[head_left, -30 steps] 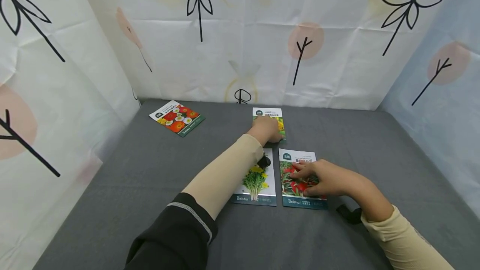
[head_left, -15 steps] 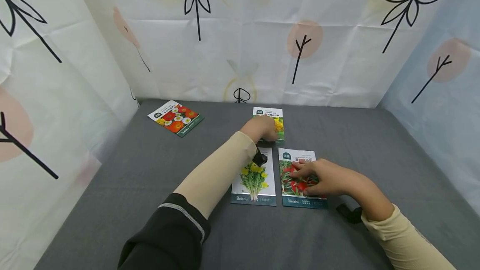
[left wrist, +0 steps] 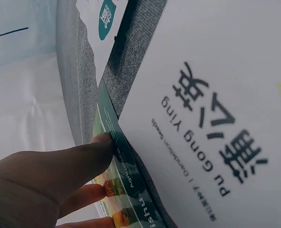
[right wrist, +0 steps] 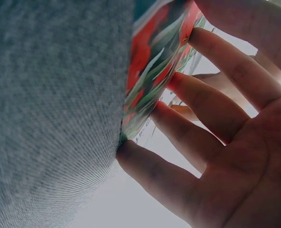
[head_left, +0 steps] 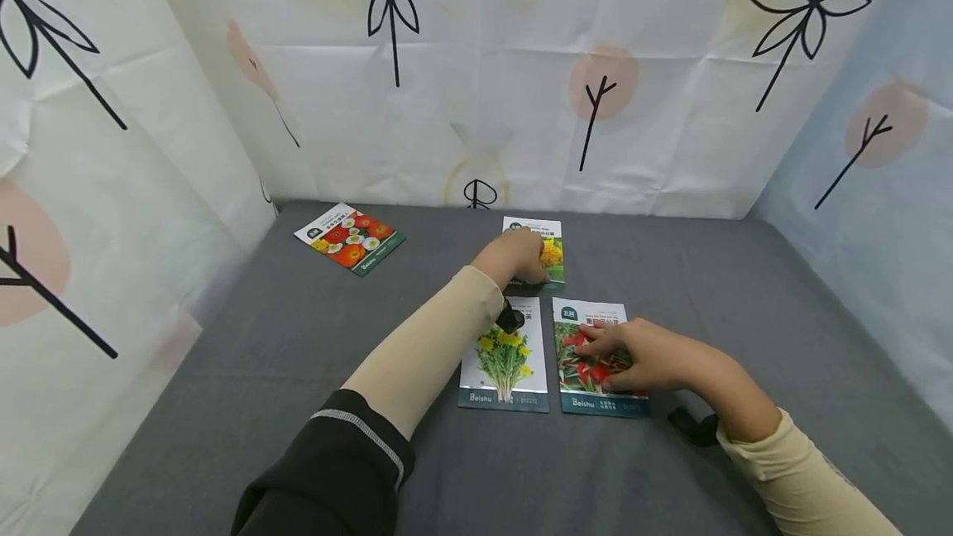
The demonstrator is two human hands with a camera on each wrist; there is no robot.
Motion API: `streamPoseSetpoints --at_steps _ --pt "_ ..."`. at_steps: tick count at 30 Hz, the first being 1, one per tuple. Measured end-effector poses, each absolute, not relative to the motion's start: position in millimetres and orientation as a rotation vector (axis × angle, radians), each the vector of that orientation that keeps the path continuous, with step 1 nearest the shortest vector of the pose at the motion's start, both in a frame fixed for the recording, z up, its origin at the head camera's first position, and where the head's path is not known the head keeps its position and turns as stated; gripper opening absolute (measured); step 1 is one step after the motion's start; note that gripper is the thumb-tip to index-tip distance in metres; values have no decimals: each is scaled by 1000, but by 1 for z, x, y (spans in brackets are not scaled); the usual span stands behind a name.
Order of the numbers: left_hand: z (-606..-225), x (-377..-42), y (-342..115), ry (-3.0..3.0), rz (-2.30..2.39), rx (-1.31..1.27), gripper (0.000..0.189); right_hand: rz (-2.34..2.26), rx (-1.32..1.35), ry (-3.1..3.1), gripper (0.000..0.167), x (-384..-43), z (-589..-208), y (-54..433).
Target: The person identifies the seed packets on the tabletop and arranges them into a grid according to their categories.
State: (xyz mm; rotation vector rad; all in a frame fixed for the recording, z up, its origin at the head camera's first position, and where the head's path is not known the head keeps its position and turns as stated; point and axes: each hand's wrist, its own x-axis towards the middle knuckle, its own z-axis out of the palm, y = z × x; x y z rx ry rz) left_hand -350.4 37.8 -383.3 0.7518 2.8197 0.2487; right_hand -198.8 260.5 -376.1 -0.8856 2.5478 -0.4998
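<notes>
My left hand reaches out to the far seed packet, printed with yellow flowers. Its thumb and fingertips touch the packet's face near the green lower band, and the hand covers the packet's left part. My right hand rests its spread fingertips on a seed packet with red flowers; in the right wrist view these fingers press lightly on the red and green picture. Between my arms lies a dandelion seed packet, its upper left corner hidden under my left wrist.
Another seed packet, with red, orange and white flowers, lies slanted at the far left of the grey cloth-covered table. Patterned white fabric stands up along the back and both sides.
My left hand has shifted slightly to the left on the far packet, uncovering more of its yellow flowers. My right hand keeps its place on the red-flower packet.
</notes>
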Motion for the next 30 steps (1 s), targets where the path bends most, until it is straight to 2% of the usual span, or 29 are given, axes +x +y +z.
streamPoseSetpoints --at_steps 8,21,30 --pt "-386 -349 38 2846 233 749 36 -502 -884 2549 47 -199 -376 260" --pt "-385 -344 44 2859 213 739 44 -491 -873 2541 48 -200 -376 259" --pt "-385 -341 52 2896 216 757 40 -501 -865 2547 48 -200 -376 260"
